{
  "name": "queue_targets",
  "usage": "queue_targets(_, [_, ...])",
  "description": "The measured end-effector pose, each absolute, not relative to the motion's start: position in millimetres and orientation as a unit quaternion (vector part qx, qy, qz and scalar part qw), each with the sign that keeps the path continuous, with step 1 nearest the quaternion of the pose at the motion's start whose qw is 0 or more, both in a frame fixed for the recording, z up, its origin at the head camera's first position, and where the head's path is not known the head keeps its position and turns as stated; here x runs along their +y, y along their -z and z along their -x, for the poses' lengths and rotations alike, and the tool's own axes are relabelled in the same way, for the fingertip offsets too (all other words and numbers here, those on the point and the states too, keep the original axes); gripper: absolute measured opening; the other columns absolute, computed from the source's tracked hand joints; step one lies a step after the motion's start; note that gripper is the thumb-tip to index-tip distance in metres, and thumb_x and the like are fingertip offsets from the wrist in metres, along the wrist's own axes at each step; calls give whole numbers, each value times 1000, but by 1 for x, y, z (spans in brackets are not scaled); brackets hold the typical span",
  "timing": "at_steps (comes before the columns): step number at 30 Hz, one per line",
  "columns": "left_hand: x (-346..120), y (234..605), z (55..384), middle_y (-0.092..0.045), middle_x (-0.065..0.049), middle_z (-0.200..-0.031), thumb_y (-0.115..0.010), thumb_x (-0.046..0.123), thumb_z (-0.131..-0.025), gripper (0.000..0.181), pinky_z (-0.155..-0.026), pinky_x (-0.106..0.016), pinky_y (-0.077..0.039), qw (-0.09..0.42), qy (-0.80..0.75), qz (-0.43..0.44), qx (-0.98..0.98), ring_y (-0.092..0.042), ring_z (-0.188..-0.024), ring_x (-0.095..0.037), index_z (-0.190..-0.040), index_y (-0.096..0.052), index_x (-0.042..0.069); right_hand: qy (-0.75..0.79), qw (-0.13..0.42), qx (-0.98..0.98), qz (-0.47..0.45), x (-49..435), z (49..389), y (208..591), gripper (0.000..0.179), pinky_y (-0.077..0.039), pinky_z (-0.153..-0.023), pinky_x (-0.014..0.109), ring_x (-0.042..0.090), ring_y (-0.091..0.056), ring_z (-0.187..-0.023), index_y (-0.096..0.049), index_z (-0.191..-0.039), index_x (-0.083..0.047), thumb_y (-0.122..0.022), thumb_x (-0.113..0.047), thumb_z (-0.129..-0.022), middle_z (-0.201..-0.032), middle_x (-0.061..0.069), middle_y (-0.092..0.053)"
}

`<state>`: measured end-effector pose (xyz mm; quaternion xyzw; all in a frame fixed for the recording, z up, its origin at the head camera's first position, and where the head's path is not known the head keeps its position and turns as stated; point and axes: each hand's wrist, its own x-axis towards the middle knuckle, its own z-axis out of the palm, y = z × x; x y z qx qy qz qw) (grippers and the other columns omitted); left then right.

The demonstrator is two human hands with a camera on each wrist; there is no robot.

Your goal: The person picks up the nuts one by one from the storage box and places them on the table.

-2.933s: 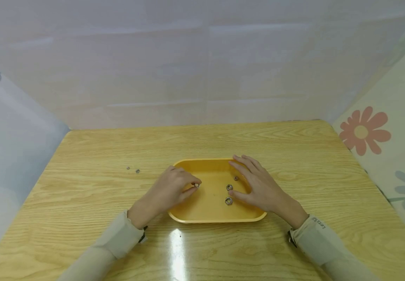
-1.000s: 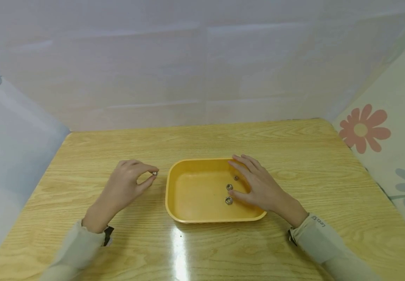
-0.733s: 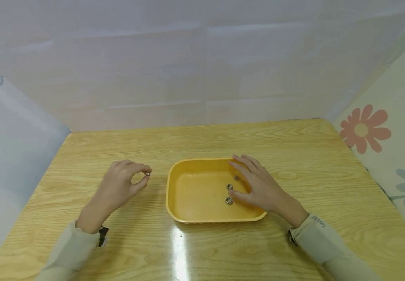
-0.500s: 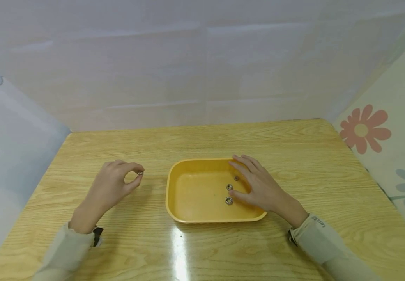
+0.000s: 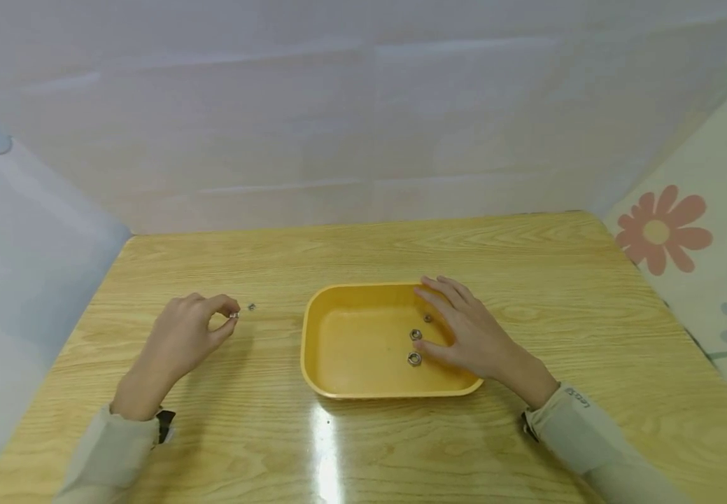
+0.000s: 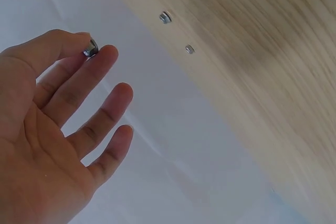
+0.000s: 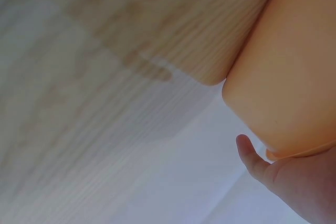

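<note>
On the left, above the table (image 5: pixel 262 448), the left hand (image 5: pixel 177 339) pinches a shiny metal nut (image 5: pixel 234 315) between thumb and fingertip, its other fingers loosely spread. This nut should be hard, stiff and light, hardly fragile but slick on its polished faces, so the surest hold is probably across two opposite flats, leaving the hole clear. Just right of it, a loose nut (image 5: pixel 251 306) lies on the wood; the left wrist view adds a smaller nut (image 6: pixel 189 49) beside that one. Farther right sits the yellow tray (image 5: pixel 303 350), apparently thin, light plastic that would slide easily and is best steadied by its rim. Toward its right end lie a large nut (image 5: pixel 414 358) near, a medium nut (image 5: pixel 415 334) beyond, and a tiny nut (image 5: pixel 427 318) far, likely the fiddliest to pinch. The right hand (image 5: pixel 473 336) spreads over that end, pinching no nut; how firmly it presses the rim, I cannot tell.
</note>
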<state>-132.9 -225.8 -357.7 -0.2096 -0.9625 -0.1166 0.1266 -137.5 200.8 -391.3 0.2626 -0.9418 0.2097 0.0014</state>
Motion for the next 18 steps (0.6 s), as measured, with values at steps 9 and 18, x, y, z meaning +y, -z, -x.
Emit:
queue_targets(9, [-241, 357, 133, -76, -6, -81, -74, 11, -85, 7, -55, -34, -44, 98, 91, 185, -974, -60, -62, -22, -93, -75, 9, -210, -2, -942, -261, 200, 137, 391, 82, -26, -114, 67, 37, -20, -151, -38, -152, -12, -70, -50, -87, -162, 10, -28])
queue_targets(18, [-249, 359, 135, -76, -9, -87, -70, 13, -89, 10, -53, -32, -43, 31, 87, 148, -985, -58, -60, -19, -97, -74, 7, -211, -3, -942, -260, 200, 137, 391, 82, -25, -114, 67, 37, -20, -150, -38, -152, -13, -70, -50, -87, -163, 10, -27])
